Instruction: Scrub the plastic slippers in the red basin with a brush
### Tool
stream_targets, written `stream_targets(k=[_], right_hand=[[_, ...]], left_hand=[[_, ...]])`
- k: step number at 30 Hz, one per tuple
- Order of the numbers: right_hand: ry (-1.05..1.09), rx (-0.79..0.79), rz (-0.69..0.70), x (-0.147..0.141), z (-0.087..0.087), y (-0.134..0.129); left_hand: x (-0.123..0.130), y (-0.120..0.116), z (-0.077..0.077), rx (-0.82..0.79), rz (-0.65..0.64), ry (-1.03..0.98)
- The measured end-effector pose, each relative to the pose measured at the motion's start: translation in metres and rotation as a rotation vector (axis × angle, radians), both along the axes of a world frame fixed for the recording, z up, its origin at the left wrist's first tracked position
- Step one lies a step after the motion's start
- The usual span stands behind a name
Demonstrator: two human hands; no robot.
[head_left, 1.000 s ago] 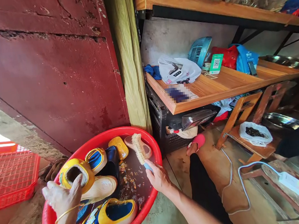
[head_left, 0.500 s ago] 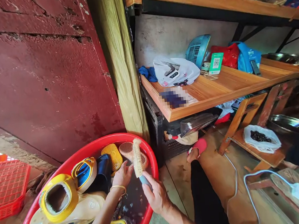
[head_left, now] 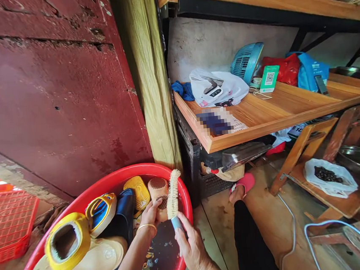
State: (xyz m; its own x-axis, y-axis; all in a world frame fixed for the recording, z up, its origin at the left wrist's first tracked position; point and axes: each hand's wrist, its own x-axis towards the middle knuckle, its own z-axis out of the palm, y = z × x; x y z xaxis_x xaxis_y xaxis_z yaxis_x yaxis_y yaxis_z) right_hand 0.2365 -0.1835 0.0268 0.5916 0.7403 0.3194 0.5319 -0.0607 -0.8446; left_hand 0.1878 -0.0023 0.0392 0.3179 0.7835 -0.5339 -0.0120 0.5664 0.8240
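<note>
My right hand (head_left: 192, 244) is wrapped round the blue-grey handle of a scrubbing brush (head_left: 173, 193), its pale bristles pointing up. Beside it, my left hand (head_left: 150, 214) grips a tan shoe (head_left: 158, 188) with a patterned sole facing me; part of the shoe is behind the fingers. Both hands are over a red tub (head_left: 107, 176) of dark water. Several other shoes crowd its left side: a yellow sole (head_left: 137, 192), a dark blue slipper (head_left: 123, 210), a yellow-and-blue sandal (head_left: 101, 212), a yellow fur-lined shoe (head_left: 67, 243) and a cream sandal (head_left: 105, 254).
A maroon door (head_left: 52, 100) stands behind the tub. To the right is a wooden shelf (head_left: 261, 123) with a blue fan (head_left: 246, 63) and bags. A wooden chair (head_left: 328, 188) holds a white bag of dark pieces. A white cable (head_left: 292, 226) crosses the floor.
My left hand has closed on the tan shoe, which has turned more upright. The brush has shifted slightly right and tilted. The view has swung a little left.
</note>
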Motion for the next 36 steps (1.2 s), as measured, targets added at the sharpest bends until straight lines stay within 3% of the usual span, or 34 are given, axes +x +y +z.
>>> stream_targets(k=[3,5,8,11,13,17,21,23,26,32,36], right_hand=[[0.042,0.079,-0.026,-0.002,0.007,0.0],[0.028,0.096,-0.039,-0.002,0.012,0.0],[-0.032,0.075,-0.039,-0.002,0.016,0.0],[-0.146,0.029,-0.009,-0.005,0.017,0.003],[-0.245,0.001,-0.004,-0.013,0.017,0.006],[-0.435,-0.106,0.004,-0.043,0.018,0.004],[-0.527,-0.305,0.146,-0.08,0.018,-0.021],[-0.547,-0.411,0.135,-0.091,0.019,-0.034],[-0.601,-0.509,0.136,-0.086,0.031,-0.03],[-0.642,-0.615,0.12,-0.048,0.074,0.034],[-0.709,-0.603,0.204,-0.055,0.066,0.018]], left_hand=[[-0.038,-0.002,0.035,0.092,0.042,0.038],[-0.069,-0.011,0.058,0.184,-0.032,0.078],[-0.118,-0.032,0.075,0.387,-0.107,0.236],[-0.152,-0.058,0.069,0.55,-0.053,0.358],[-0.161,-0.073,0.058,0.577,0.016,0.333],[-0.153,-0.087,0.039,0.415,0.111,0.165],[-0.146,-0.078,0.024,0.258,0.166,0.057],[-0.146,-0.071,0.017,0.238,0.196,-0.007],[-0.145,-0.066,0.012,0.214,0.218,-0.115],[-0.138,-0.069,0.012,0.242,0.25,-0.146],[-0.141,-0.061,0.006,0.238,0.302,-0.153]])
